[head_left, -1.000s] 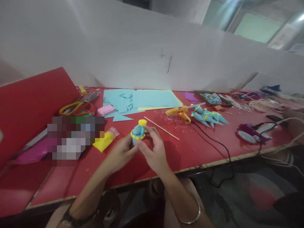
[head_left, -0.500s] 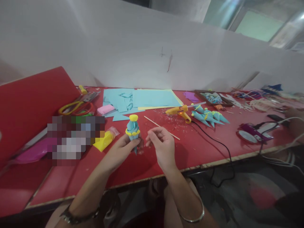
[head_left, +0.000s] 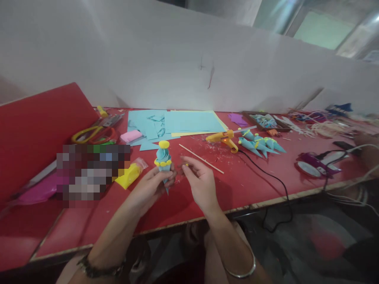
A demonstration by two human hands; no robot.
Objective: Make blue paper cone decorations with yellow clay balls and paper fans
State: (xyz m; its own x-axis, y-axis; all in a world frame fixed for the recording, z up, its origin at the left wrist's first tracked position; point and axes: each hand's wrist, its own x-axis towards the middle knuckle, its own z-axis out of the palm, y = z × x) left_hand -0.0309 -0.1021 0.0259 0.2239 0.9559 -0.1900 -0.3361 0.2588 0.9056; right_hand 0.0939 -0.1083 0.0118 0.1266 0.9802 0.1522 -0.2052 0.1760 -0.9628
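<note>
A light-blue cone (head_left: 164, 159) with a swirled top, a ring of yellow beads and a yellow blob on its tip stands upright in my left hand (head_left: 155, 182). My left fingers wrap round its lower part, and the pointed end shows below them. Just to the right, my right hand (head_left: 201, 179) pinches a tiny yellow piece (head_left: 186, 165) between thumb and fingertips, apart from the cone. A thin wooden stick (head_left: 203, 159) lies on the red table (head_left: 237, 189) beyond my right hand.
Behind are blue paper sheets (head_left: 195, 121). An orange glue gun (head_left: 222, 138) with a black cord and several blue cones (head_left: 260, 145) lie to the right. At left are scissors (head_left: 89, 135), a yellow clay packet (head_left: 128, 176) and a pink block (head_left: 131, 136). Another person's arm (head_left: 367, 148) shows far right.
The cone has shifted slightly left and turned a little in my left hand. My right fingers have closed together somewhat, and a yellow piece now shows at their tips.
</note>
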